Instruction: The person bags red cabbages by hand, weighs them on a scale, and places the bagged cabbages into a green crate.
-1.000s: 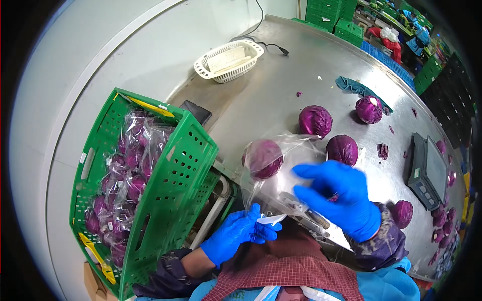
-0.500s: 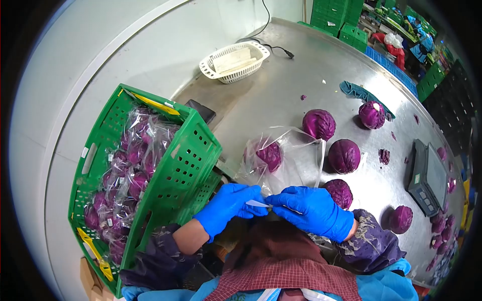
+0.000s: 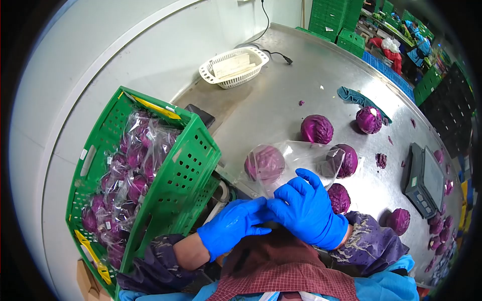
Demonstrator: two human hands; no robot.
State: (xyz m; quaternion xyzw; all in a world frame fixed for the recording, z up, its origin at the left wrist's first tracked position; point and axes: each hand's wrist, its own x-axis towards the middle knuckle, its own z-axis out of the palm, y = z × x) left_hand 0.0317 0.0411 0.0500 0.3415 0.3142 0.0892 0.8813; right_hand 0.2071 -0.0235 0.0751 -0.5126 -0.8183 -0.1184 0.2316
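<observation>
A red cabbage (image 3: 273, 163) lies inside a clear plastic bag (image 3: 301, 155) on the steel table, just beyond my hands. Both hands wear blue gloves and meet at the table's near edge. The fingers of my left hand (image 3: 235, 224) are pressed together, their tips against my right hand; what they hold, if anything, is hidden. My right hand (image 3: 314, 215) sits at the bag's near end, thumb and a finger pinched beside the left fingertips, other fingers bent and raised. Whatever is in that pinch is covered.
At left stands a green crate (image 3: 193, 165) of bagged red cabbages (image 3: 135, 188). Loose cabbages (image 3: 317, 129) lie beyond the bag and to the right. A scale (image 3: 426, 180) is at right, a white basket (image 3: 233, 67) at the back, a teal cloth (image 3: 359, 98) at back right.
The white slip between my fingers no longer shows. My right hand has lifted its fingers and turned upward over the bag's near end. The bag lies flatter, reaching right over another cabbage.
</observation>
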